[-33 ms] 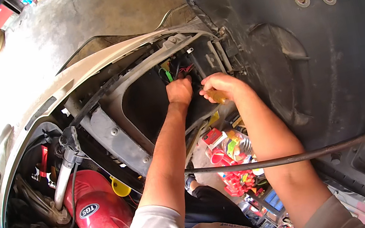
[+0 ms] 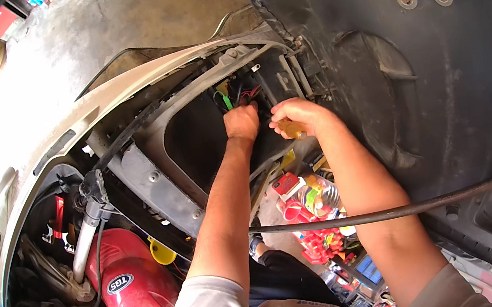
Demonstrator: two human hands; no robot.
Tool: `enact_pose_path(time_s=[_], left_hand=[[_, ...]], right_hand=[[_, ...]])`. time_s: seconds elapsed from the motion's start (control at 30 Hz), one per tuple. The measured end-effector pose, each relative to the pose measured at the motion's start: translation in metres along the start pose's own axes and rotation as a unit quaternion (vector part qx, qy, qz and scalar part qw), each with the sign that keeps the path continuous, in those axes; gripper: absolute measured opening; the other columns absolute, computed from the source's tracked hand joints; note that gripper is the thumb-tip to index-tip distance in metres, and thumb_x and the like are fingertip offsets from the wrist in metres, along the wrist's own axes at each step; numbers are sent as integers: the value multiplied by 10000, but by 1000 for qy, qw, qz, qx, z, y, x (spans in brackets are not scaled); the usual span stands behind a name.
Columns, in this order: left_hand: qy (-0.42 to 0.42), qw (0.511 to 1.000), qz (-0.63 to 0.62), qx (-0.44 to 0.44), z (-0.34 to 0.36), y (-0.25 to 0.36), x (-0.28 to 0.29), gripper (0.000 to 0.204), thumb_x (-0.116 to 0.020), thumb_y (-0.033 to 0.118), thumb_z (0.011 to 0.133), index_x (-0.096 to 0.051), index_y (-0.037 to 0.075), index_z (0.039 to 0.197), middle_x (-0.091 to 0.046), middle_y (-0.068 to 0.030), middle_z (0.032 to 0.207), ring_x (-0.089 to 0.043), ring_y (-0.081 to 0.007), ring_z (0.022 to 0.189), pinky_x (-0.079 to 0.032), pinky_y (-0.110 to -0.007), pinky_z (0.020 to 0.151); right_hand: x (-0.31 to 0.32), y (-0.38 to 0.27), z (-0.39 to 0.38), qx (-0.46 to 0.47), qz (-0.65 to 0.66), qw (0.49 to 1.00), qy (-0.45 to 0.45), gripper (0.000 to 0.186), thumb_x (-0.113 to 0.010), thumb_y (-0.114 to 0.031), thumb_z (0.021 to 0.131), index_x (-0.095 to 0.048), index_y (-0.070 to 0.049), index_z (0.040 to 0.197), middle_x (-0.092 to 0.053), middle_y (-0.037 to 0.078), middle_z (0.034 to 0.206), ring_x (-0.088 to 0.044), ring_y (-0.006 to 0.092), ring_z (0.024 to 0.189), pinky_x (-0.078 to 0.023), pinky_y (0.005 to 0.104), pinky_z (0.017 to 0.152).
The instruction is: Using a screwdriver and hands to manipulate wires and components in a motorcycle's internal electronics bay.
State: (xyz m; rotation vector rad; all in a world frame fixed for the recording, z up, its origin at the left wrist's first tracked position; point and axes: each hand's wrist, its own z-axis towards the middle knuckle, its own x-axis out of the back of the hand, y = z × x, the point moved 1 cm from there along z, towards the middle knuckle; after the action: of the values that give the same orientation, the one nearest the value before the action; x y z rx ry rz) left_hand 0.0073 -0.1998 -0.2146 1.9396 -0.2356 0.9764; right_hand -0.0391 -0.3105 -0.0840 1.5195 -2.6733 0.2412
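Observation:
Both my hands reach into the open under-seat well of a scooter. My left hand is closed at the far end of the well, beside red and dark wires and a green wire or connector; its fingertips are hidden, and I cannot make out what they hold. Just to its right, my right hand is wrapped round the amber, see-through handle of a screwdriver. The handle's end points back toward me, and the screwdriver's shaft does not show clearly.
The raised black seat stands along the right. A dark bar or hose crosses over my right forearm. At lower left are a red rounded machine and a yellow funnel-like piece. Red parts and boxes lie below between my arms.

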Motion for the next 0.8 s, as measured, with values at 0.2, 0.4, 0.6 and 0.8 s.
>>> enact_pose_path(time_s=[0.2, 0.4, 0.6, 0.8], left_hand=[[-3, 1000, -8, 15, -1, -4, -3, 145, -575, 170, 803, -672, 151, 909, -657, -101, 956, -683, -291, 778, -547, -416, 652], [-15, 1000, -20, 4, 4, 3, -4, 168, -623, 149, 749, -669, 168, 909, -659, -89, 942, -678, -292, 788, -545, -417, 658], [-6, 1000, -24, 8, 2, 1, -3, 150, -608, 152, 764, -671, 163, 899, -660, -86, 939, -678, -292, 791, -544, -417, 659], [18, 1000, -20, -11, 4, 6, -7, 135, -561, 152, 806, -673, 151, 881, -662, -97, 897, -680, -295, 753, -542, -424, 631]], right_hand=[[-5, 10, -13, 25, 62, 998, -15, 99, -648, -55, 827, -559, -27, 794, -555, 71, 687, -580, 193, 576, -517, 308, 523], [9, 17, -9, 65, -8, 997, 41, 80, -601, -2, 808, -546, 0, 866, -550, 96, 698, -584, 209, 573, -516, 346, 480], [-19, 17, -56, 85, -41, 989, 110, 372, -546, -2, 831, -451, 38, 1189, -592, 137, 848, -575, 169, 575, -484, 332, 461], [-2, 53, -65, 222, -218, 910, 273, 502, -567, -25, 785, -480, 14, 1278, -624, 229, 1103, -645, 355, 942, -525, 391, 808]])
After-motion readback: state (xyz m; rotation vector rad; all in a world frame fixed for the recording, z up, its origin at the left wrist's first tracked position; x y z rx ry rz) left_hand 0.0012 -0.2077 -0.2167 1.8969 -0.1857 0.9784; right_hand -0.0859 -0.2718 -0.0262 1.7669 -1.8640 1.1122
